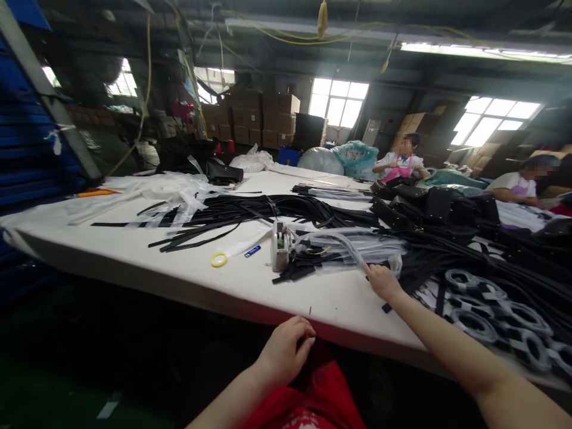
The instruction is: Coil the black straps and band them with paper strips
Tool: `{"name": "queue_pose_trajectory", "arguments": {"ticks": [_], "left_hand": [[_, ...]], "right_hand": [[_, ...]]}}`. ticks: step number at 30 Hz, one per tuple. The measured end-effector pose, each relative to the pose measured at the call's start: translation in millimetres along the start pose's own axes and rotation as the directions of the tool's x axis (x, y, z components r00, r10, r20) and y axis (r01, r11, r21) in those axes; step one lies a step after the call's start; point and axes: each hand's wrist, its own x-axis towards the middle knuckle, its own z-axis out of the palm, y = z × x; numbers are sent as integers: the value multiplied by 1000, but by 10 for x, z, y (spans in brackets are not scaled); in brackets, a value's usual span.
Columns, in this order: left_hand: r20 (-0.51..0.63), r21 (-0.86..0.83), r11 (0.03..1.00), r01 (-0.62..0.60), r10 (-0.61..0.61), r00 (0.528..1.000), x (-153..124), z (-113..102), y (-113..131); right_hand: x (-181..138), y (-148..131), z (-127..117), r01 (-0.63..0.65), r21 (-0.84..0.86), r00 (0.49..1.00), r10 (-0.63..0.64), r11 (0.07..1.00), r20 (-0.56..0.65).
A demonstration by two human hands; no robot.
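My right hand (pixel 383 282) is closed around a long clear plastic sleeve (pixel 344 239), which arches back to the left over the table. Whether a strap lies inside the sleeve is hard to see. At the near table edge, my left hand (pixel 288 348) has its fingers curled in with the thumb against them; anything in it is too small to make out. A small whitish device (pixel 280 247) stands left of the sleeve. Behind and under the sleeve lie more clear plastic sleeves (pixel 379 243) and black straps (pixel 308 268).
A yellow tape ring (pixel 218 259) and a blue stick-shaped object (pixel 252 251) lie left of the device. Long black straps (pixel 241 208) cross the table (pixel 241 292). Coiled bundles (pixel 473 325) sit at right. Two people (pixel 400 167) work beyond black bags (pixel 440 204).
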Motion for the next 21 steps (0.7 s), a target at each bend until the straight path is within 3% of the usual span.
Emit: {"name": "queue_pose_trajectory", "arguments": {"ticks": [4, 8, 17, 21], "left_hand": [[12, -2, 1000, -7, 8, 1000, 9, 31, 1], [10, 10, 1000, 4, -4, 1000, -4, 40, -6], [34, 16, 1000, -11, 10, 999, 55, 14, 29], [41, 65, 998, -16, 13, 999, 72, 41, 53]], "right_hand": [[-85, -24, 20, 32, 20, 1000, -32, 999, 1], [-83, 63, -85, -41, 49, 998, 43, 998, -47], [76, 485, -601, -222, 243, 954, 262, 944, -147], [80, 621, -939, -260, 319, 910, 342, 911, -233]]}}
